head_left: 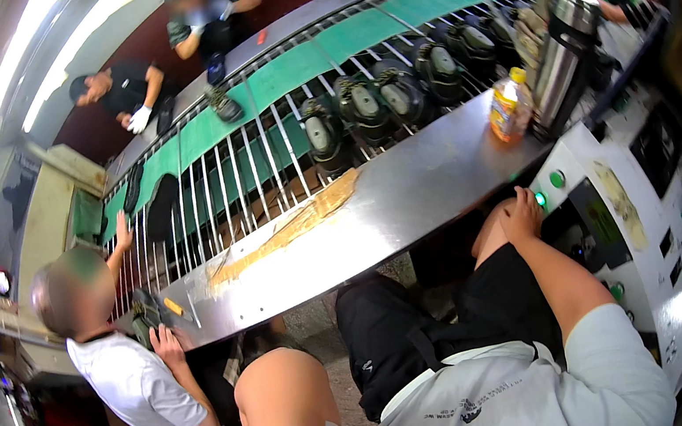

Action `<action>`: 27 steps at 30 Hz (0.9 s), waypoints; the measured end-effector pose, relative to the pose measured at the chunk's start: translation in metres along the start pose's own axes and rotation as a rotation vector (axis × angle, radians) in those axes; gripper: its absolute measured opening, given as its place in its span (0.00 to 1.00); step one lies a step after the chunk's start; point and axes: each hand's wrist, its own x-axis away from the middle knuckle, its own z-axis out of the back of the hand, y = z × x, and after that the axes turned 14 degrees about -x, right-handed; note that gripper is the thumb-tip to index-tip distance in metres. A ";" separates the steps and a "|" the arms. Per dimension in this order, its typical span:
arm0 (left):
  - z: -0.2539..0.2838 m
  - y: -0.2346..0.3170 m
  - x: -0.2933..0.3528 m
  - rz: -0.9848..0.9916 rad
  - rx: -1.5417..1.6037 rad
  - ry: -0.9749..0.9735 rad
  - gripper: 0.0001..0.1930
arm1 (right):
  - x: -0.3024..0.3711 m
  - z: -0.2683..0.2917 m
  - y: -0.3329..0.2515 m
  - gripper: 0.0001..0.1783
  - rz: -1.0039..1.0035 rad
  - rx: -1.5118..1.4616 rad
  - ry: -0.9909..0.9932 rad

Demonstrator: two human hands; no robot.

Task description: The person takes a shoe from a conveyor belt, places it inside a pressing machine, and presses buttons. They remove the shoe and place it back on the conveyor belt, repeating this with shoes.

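My right hand (pixel 520 216) is at my bare right knee, beside a lit green button (pixel 540 199) on the white machine panel (pixel 589 174). Its fingers are slightly bent and apart, with nothing held in them; contact with the button cannot be made out. My left arm (pixel 286 400) is bent at the elbow, and its hand lies outside the picture. In front of me runs a shiny metal ledge (pixel 409 193) with torn brown tape (pixel 290 232) on it. Beyond it, several dark shoes (pixel 364 107) stand in a row on the metal-bar conveyor (pixel 249 169).
An orange drink bottle (pixel 508 108) and a steel flask (pixel 563 57) stand on the ledge at right. At left, a co-worker in white (pixel 134 371) has one hand by a shoe (pixel 145 313). Two gloved people (pixel 126 95) work across the green belt (pixel 293 78); another person is far right.
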 end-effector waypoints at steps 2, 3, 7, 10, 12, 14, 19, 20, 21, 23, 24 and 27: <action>0.054 0.001 0.026 0.120 -0.014 0.119 0.14 | 0.003 -0.008 -0.015 0.32 0.273 -0.063 0.013; 0.101 -0.011 0.060 0.196 -0.019 0.187 0.11 | 0.008 -0.007 -0.002 0.31 0.375 -0.065 0.057; 0.214 -0.038 0.112 0.759 -0.839 -0.278 0.06 | 0.027 -0.029 -0.090 0.30 0.647 -0.302 -0.075; 0.316 0.005 0.180 1.231 -1.197 0.052 0.09 | 0.043 -0.071 -0.161 0.30 0.703 -0.346 -0.256; 0.378 0.038 0.220 1.339 -1.294 0.234 0.09 | 0.055 -0.103 -0.207 0.30 0.751 -0.331 -0.381; 0.427 0.065 0.247 1.461 -1.351 0.316 0.09 | 0.063 -0.146 -0.248 0.29 0.824 -0.277 -0.461; 0.511 0.080 0.300 1.548 -1.328 0.496 0.05 | 0.079 -0.218 -0.362 0.28 1.117 -0.322 -0.663; 0.526 0.074 0.302 1.505 -1.343 0.503 0.05 | 0.083 -0.226 -0.384 0.28 1.163 -0.337 -0.708; 0.543 0.065 0.303 1.463 -1.357 0.506 0.05 | 0.085 -0.234 -0.404 0.28 1.186 -0.379 -0.736; 0.574 0.036 0.299 1.417 -1.358 0.543 0.06 | 0.092 -0.247 -0.437 0.28 1.220 -0.444 -0.799; 0.595 0.021 0.299 1.354 -1.353 0.564 0.06 | 0.099 -0.250 -0.448 0.28 1.213 -0.442 -0.820; 0.672 -0.022 0.300 1.269 -1.491 0.555 0.09 | 0.122 -0.269 -0.458 0.28 1.355 -0.336 -0.886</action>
